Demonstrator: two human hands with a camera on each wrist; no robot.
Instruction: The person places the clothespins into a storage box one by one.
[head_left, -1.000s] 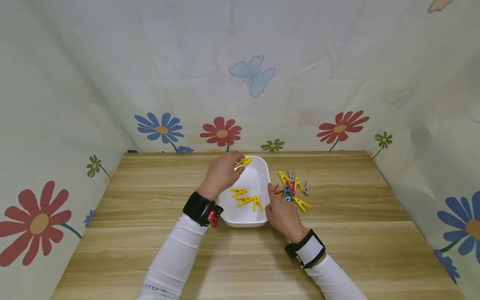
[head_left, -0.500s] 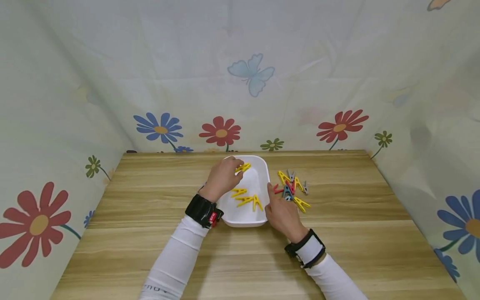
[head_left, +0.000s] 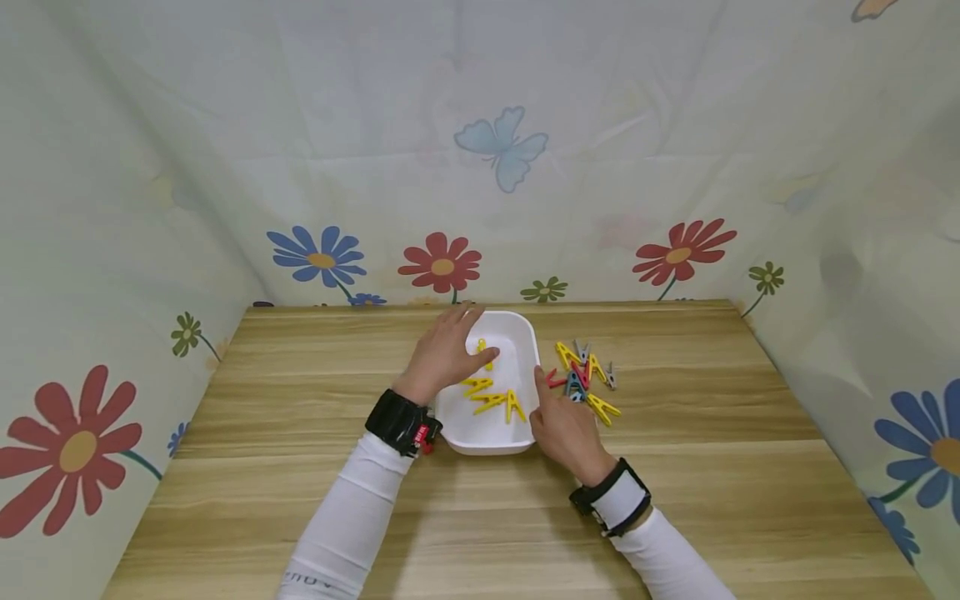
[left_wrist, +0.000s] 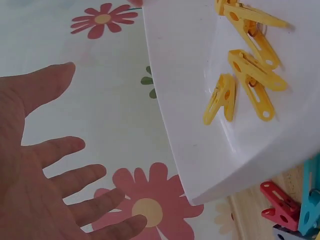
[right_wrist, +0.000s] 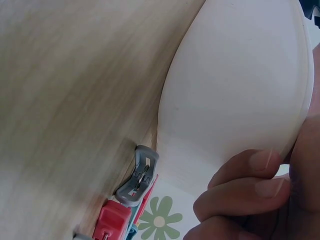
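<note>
A white plastic tray (head_left: 498, 440) stands on the table between my hands. Several yellow clothes pegs (head_left: 514, 407) lie inside it. One yellow peg (head_left: 482, 343) lies in the tray's upper left part, partly covered by my left thumb. My left hand (head_left: 444, 354) is over the left rim with its fingers spread and nothing in its grasp. The left wrist view shows that hand (left_wrist: 55, 170) apart from the yellow pegs (left_wrist: 252, 75). On the tray's right side, my right hand (head_left: 566, 429) holds the rim, its curled fingers (right_wrist: 240, 195) against the outer wall.
Right of the tray lies a loose pile of yellow, red, blue and grey pegs (head_left: 576, 382). A red peg (head_left: 427, 447) shows beside my left wrist strap. Flower-printed cloth walls (head_left: 570, 167) stand at the back and both sides of the wooden table (head_left: 712, 458).
My left hand has let go of a yellow peg, which now lies in the tray. Its fingers have spread and shifted back leftward. The right hand has stayed at the rim.
</note>
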